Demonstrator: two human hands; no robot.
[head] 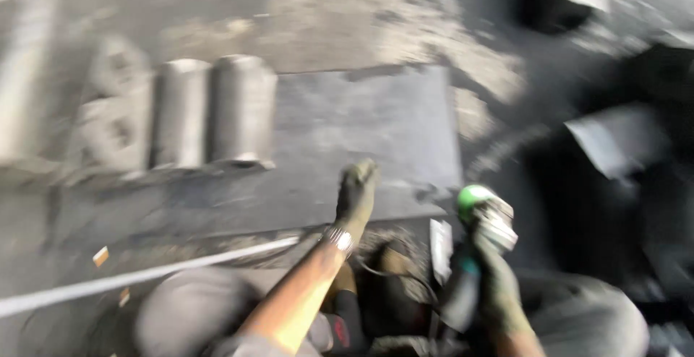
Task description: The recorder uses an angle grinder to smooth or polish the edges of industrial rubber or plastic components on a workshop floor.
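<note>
Right hand [499, 292] grips the angle grinder [473, 245], long axis upright, green head up; left hand [356, 192] fisted, empty.

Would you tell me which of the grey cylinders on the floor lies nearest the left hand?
The rightmost cylinder, on the dark mat's left edge; the left hand reaches over that mat, and the other cylinders lie farther left.
</note>
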